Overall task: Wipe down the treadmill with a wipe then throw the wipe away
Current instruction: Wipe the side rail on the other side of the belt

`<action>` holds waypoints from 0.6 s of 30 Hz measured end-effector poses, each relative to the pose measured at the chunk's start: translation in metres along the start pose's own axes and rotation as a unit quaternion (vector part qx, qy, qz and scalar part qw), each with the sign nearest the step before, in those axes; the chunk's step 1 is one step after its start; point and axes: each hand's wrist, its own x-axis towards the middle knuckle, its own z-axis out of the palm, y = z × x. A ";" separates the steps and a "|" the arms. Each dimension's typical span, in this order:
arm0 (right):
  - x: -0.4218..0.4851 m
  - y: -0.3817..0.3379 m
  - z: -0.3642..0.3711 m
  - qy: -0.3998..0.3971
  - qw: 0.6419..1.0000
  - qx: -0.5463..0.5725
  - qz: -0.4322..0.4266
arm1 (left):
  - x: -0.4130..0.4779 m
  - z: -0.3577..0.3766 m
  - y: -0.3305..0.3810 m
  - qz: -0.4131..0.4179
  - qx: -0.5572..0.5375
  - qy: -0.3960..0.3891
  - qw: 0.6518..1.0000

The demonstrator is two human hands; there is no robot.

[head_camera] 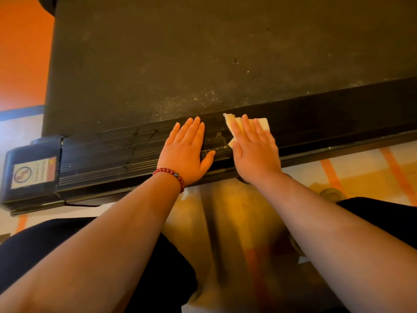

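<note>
The side rail (112, 154) of the treadmill (225, 53) is judged to be the part being wiped. The wipe (229, 120) is pressed onto the rail under the right hand (255, 150), just off the middle of the view toward 1 o'clock. Its corners show past the fingertips at 11 and 1 o'clock of that hand. The right hand is spread flat with straight fingers, so the wipe is pressed, not gripped. The left hand (185, 152), just beside it at 9 o'clock, is laid flat on the bare rail and holds nothing. It seems to serve as a brace.

For a good pass, even palm pressure should be kept and the wipe drawn along the rail's grooves, not across them. If the stroke is taken toward 9 o'clock, the left hand must first be lifted clear. The speckled belt at 12 o'clock looks as though it also needs wiping.

Counted: one treadmill, one wipe, two hands, one beaded bracelet (171, 173) on the left wrist, and one warning sticker (33, 172) at 9 o'clock. No bin is seen.
</note>
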 end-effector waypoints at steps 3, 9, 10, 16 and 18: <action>-0.011 0.000 0.003 -0.018 0.993 -0.020 -0.112 | 0.000 0.000 0.000 0.002 -0.003 0.008 1.000; -0.001 0.024 -0.012 -0.042 0.997 -0.056 -0.022 | -0.001 -0.003 0.002 -0.005 0.004 0.000 1.000; -0.001 0.021 -0.012 -0.033 0.998 -0.057 0.001 | -0.001 -0.002 0.002 -0.007 0.007 0.001 1.000; -0.014 -0.008 0.005 -0.024 0.994 -0.030 -0.098 | -0.003 -0.001 0.003 -0.006 0.010 0.017 1.000; -0.010 0.000 0.001 -0.035 0.990 -0.046 -0.133 | -0.003 -0.001 0.003 -0.005 0.010 0.018 1.000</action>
